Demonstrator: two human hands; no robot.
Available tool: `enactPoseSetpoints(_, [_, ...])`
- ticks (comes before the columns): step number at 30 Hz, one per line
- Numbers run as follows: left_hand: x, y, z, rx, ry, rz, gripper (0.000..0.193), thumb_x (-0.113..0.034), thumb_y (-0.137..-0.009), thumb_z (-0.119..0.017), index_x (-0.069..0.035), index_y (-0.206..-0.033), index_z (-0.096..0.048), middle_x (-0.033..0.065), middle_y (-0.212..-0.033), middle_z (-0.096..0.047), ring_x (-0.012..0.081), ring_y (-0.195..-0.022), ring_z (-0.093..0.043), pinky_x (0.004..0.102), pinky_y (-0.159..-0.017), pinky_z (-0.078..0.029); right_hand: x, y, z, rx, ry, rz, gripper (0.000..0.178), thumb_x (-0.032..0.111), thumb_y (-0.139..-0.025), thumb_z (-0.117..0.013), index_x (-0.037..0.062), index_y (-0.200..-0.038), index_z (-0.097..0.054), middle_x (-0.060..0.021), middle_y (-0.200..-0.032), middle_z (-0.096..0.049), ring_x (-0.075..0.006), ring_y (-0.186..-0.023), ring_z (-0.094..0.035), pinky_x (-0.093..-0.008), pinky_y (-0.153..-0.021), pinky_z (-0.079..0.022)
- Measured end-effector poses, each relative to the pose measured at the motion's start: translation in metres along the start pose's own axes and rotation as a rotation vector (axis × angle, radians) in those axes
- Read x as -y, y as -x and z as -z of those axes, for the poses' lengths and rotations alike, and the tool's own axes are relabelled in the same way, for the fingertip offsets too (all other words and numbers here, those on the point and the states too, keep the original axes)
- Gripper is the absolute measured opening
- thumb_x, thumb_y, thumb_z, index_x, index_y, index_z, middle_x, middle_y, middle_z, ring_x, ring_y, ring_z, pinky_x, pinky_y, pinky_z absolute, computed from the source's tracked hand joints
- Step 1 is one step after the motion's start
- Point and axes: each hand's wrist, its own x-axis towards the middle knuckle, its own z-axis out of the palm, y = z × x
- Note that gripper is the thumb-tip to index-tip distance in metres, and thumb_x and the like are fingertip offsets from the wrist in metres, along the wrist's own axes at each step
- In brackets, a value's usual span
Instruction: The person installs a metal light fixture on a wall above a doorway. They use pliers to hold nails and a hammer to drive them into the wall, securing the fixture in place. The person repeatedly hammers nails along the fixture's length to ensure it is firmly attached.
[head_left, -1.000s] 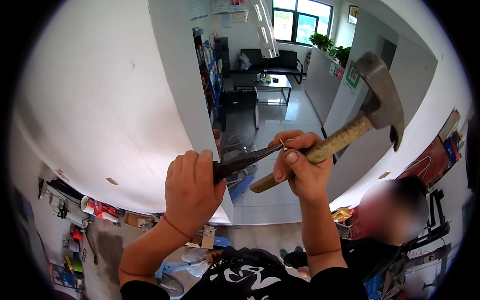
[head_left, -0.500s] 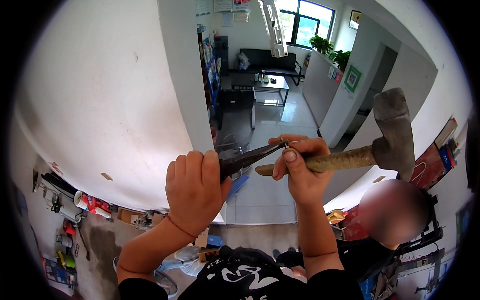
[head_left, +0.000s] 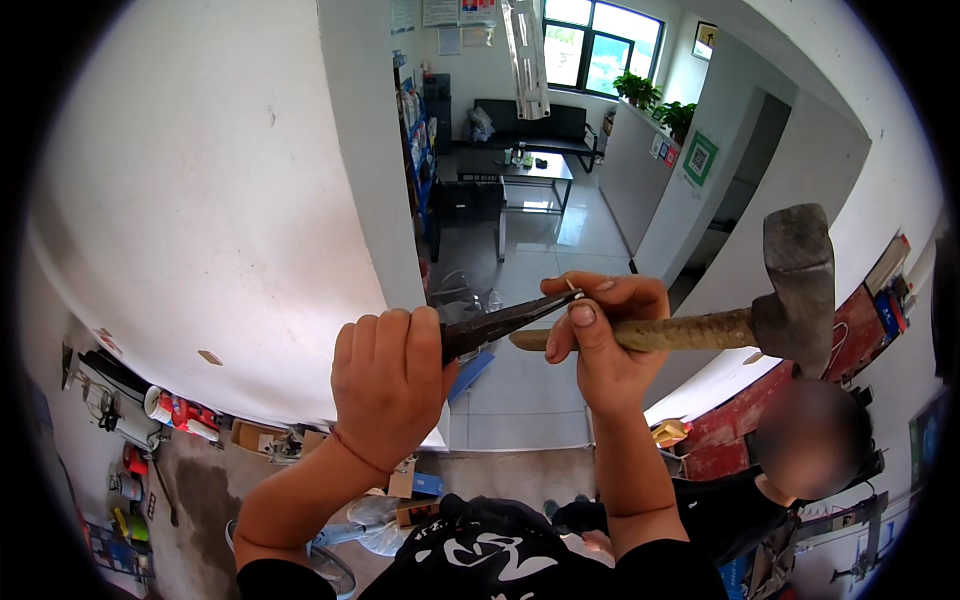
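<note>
Pliers (head_left: 505, 321) and hammer (head_left: 697, 332) held up
Pliers are grasped by the left hand's (head_left: 385, 375) fingers (head_left: 394, 330), the hammer by the right hand's (head_left: 618, 374).

Wears a black short-sleeved shirt (head_left: 490, 518), curving white print (head_left: 500, 553) across its front and, beyond its left sleeve (head_left: 285, 581), a thin reddish cord (head_left: 361, 456) round the wrist (head_left: 375, 440).

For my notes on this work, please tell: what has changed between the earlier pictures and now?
The hammer has tipped: its head is lower and its handle nearly level. The other person's head has shifted right. Nothing was taken or let go: the left hand still grips the pliers, the right hand the hammer.
</note>
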Motion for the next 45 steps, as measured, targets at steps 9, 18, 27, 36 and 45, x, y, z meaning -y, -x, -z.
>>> enactPoseSetpoints(9, [0.055,-0.044,0.009,0.034,0.102,0.229,0.031,-0.005,-0.072,-0.076,-0.005,-0.095,-0.056,0.015,-0.09,-0.056,0.036,-0.083,-0.059,0.0457,-0.072,-0.048,-0.021,-0.021,0.003,-0.227,-0.004,-0.143,0.027,0.016,-0.101,-0.069,-0.0041,-0.117,-0.061,-0.0165,-0.094,-0.072,-0.017,-0.064,-0.065,-0.0308,-0.057,-0.055])
enactPoseSetpoints(18, [0.102,-0.08,0.038,-0.071,-0.058,0.241,0.025,0.0,-0.079,-0.068,-0.003,-0.099,-0.054,0.0129,-0.087,-0.06,0.0349,-0.074,-0.062,0.0446,-0.063,-0.05,-0.126,-0.136,-0.055,-0.262,-0.014,0.063,0.032,0.02,-0.102,-0.067,-0.0024,-0.123,-0.058,-0.0103,-0.104,-0.07,-0.0194,-0.085,-0.069,-0.0327,-0.075,-0.057])
enactPoseSetpoints(27, [0.101,-0.037,0.065,0.032,-0.126,0.324,0.026,-0.005,-0.078,-0.072,-0.003,-0.098,-0.054,0.0142,-0.089,-0.06,0.0355,-0.077,-0.062,0.0468,-0.065,-0.051,-0.056,-0.21,-0.062,-0.283,0.015,0.223,0.038,0.022,-0.102,-0.065,0.0001,-0.132,-0.056,-0.0102,-0.112,-0.067,-0.0197,-0.091,-0.069,-0.0332,-0.075,-0.056])
enactPoseSetpoints(36, [0.113,-0.047,0.067,0.005,-0.159,0.295,0.027,-0.006,-0.079,-0.07,-0.003,-0.1,-0.053,0.0144,-0.09,-0.06,0.0359,-0.077,-0.062,0.047,-0.066,-0.051,0.066,-0.281,-0.008,-0.282,0.09,0.37,0.044,0.024,-0.103,-0.062,0.0026,-0.14,-0.054,-0.0102,-0.12,-0.064,-0.02,-0.096,-0.068,-0.0336,-0.076,-0.055])
enactPoseSetpoints(45, [0.125,-0.185,0.045,-0.294,-0.207,-0.002,0.03,-0.006,-0.078,-0.074,-0.003,-0.099,-0.053,0.0196,-0.12,-0.061,0.0356,-0.092,-0.064,0.0446,-0.076,-0.055,0.051,-0.349,0.032,-0.229,0.205,0.283,0.045,0.02,-0.102,-0.061,0.0033,-0.143,-0.054,-0.0091,-0.114,-0.066,-0.0186,-0.092,-0.067,-0.0328,-0.074,-0.055])
